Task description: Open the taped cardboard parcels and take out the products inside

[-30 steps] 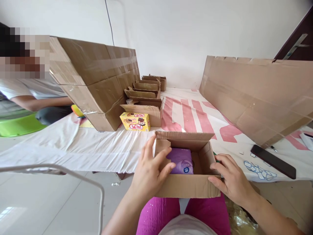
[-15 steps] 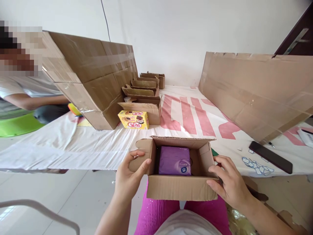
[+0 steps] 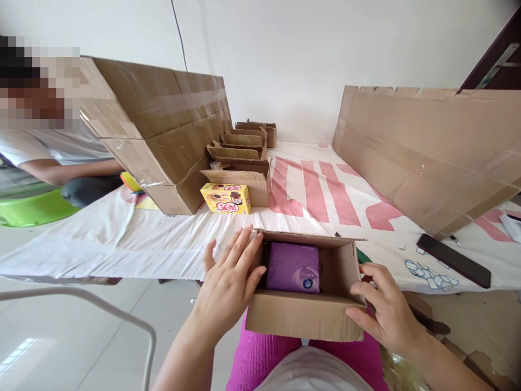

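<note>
An open cardboard box (image 3: 305, 320) sits at the table's front edge, over my lap, with its front flap folded outward toward me. Inside, toward the left, lies a purple tissue pack (image 3: 293, 269); the box floor shows to its right. My left hand (image 3: 230, 282) rests on the left end of the box, fingers outstretched and thumb at the rim, hiding the left side flap. With bent fingers and thumb, my right hand (image 3: 378, 301) holds the box's right end.
A yellow snack box (image 3: 227, 199) stands before a row of open cardboard boxes (image 3: 238, 179). Large cardboard panels rise at left (image 3: 163, 130) and right (image 3: 423, 152). A black phone (image 3: 453, 260) lies at right. Another person (image 3: 61, 157) sits at far left.
My left hand has gone from pinching the raised left flap to lying flat over that end, fingers stretched forward. My right hand keeps its place on the box. The view has shifted slightly.
</note>
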{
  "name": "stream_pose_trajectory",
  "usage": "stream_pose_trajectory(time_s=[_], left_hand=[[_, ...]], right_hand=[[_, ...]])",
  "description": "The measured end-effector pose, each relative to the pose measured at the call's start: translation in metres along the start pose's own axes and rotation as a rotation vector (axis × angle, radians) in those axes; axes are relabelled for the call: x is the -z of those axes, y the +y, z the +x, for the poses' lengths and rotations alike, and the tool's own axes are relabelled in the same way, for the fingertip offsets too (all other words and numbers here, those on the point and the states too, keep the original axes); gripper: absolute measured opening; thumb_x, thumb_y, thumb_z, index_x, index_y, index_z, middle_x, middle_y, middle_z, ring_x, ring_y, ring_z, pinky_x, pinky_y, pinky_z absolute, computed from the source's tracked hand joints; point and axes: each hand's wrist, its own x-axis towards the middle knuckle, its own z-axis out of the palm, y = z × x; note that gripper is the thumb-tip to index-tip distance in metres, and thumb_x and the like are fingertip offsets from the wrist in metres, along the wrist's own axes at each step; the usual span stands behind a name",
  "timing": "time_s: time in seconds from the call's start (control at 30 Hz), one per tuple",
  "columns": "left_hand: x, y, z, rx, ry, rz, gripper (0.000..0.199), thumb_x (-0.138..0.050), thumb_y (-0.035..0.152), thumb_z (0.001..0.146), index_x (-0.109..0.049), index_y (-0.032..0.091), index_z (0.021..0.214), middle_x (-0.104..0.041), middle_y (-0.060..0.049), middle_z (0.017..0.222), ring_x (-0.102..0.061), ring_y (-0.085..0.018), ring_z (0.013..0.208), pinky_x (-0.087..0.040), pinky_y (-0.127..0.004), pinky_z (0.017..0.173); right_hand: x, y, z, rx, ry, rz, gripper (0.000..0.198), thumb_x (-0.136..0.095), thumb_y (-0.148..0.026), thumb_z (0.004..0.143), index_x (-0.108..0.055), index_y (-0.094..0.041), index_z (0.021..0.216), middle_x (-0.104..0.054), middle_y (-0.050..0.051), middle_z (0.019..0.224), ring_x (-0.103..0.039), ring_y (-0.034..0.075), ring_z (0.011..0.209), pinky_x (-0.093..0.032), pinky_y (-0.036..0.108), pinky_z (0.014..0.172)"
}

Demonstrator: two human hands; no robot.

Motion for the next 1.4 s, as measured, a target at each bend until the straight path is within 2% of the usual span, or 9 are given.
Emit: stream_pose_trajectory(time_s=[0.1,0.2,0.43,0.57,0.7,0.93,1.07,1.17,1.4], left_hand=[[-0.002,-0.008,-0.002,0.011,-0.135,-0.091,0.080,-0.054,0.053,0.089,-0.016,0.026,0.154,-0.023,-0.016,0.159,-0.039,-0.037,0.137,-0.035,-0.050,0.106],[-0.004,-0.014,0.000,0.045,-0.233,-0.208,0.096,-0.059,0.060,0.083,-0.006,0.026,0.155,-0.037,-0.016,0.151,-0.042,-0.037,0.131,-0.040,-0.051,0.103],[-0.013,-0.015,0.001,0.157,-0.281,-0.431,0.080,-0.060,0.058,0.083,-0.027,0.025,0.148,-0.042,-0.015,0.136,-0.044,-0.034,0.128,-0.040,-0.054,0.106],[-0.009,-0.014,-0.006,0.156,-0.315,-0.499,0.078,-0.063,0.056,0.082,-0.029,0.025,0.145,-0.024,-0.017,0.152,-0.031,-0.036,0.140,-0.034,-0.054,0.111],[-0.012,-0.013,-0.013,0.136,-0.331,-0.620,0.086,-0.070,0.053,0.076,-0.027,0.025,0.144,-0.033,-0.016,0.150,-0.035,-0.036,0.139,-0.035,-0.051,0.112],[-0.032,-0.011,-0.023,0.268,-0.178,-0.759,0.048,-0.045,0.032,0.091,-0.031,0.020,0.136,-0.048,-0.014,0.134,-0.045,-0.030,0.129,-0.040,-0.047,0.104],[-0.035,-0.011,-0.023,0.288,-0.176,-0.783,0.048,-0.044,0.030,0.089,-0.033,0.019,0.135,-0.049,-0.013,0.132,-0.045,-0.030,0.128,-0.041,-0.047,0.102],[-0.034,-0.011,-0.022,0.308,-0.180,-0.786,0.048,-0.044,0.028,0.088,-0.034,0.020,0.134,-0.048,-0.012,0.133,-0.045,-0.029,0.127,-0.040,-0.046,0.101],[-0.035,-0.009,-0.023,0.302,-0.182,-0.802,0.047,-0.042,0.023,0.088,-0.031,0.020,0.133,-0.045,-0.012,0.133,-0.041,-0.028,0.129,-0.035,-0.048,0.105]], right_hand=[[0.004,0.005,-0.001,0.054,-0.033,0.003,0.027,-0.057,-0.046,0.089,-0.058,-0.019,0.091,-0.046,0.012,0.107,-0.049,0.029,0.105,-0.049,0.041,0.081],[0.008,0.011,0.003,0.080,-0.065,-0.014,0.036,-0.059,-0.048,0.087,-0.057,-0.018,0.106,-0.049,0.013,0.111,-0.051,0.028,0.107,-0.050,0.041,0.085],[0.021,0.004,0.033,0.047,-0.168,-0.250,0.118,-0.073,-0.068,0.064,-0.014,-0.016,0.153,-0.018,0.021,0.156,-0.019,0.043,0.142,-0.028,0.061,0.111],[0.016,-0.001,0.045,0.053,-0.351,-0.234,0.134,-0.077,-0.067,0.056,-0.002,-0.017,0.155,-0.003,0.017,0.161,-0.010,0.041,0.146,-0.021,0.060,0.116],[0.008,0.001,0.044,-0.019,-0.364,-0.186,0.127,-0.079,-0.061,0.060,-0.005,-0.021,0.155,-0.014,0.014,0.160,-0.021,0.037,0.144,-0.036,0.053,0.112],[0.017,-0.001,0.052,0.105,-0.296,-0.129,0.115,-0.069,-0.075,0.062,-0.026,-0.018,0.152,-0.026,0.020,0.156,-0.020,0.043,0.143,-0.036,0.062,0.108],[0.019,-0.023,0.078,0.206,-0.232,0.018,0.061,-0.062,-0.057,0.083,-0.055,-0.018,0.130,-0.057,0.015,0.133,-0.048,0.032,0.128,-0.045,0.050,0.103],[0.004,-0.037,0.097,0.070,-0.349,-0.064,0.028,-0.057,-0.036,0.091,-0.065,-0.017,0.109,-0.070,0.012,0.104,-0.066,0.027,0.098,-0.054,0.043,0.085],[-0.027,-0.039,0.111,-0.091,-0.629,-0.280,0.049,-0.076,-0.045,0.073,-0.062,-0.012,0.107,-0.069,0.018,0.104,-0.066,0.033,0.099,-0.051,0.042,0.083]])
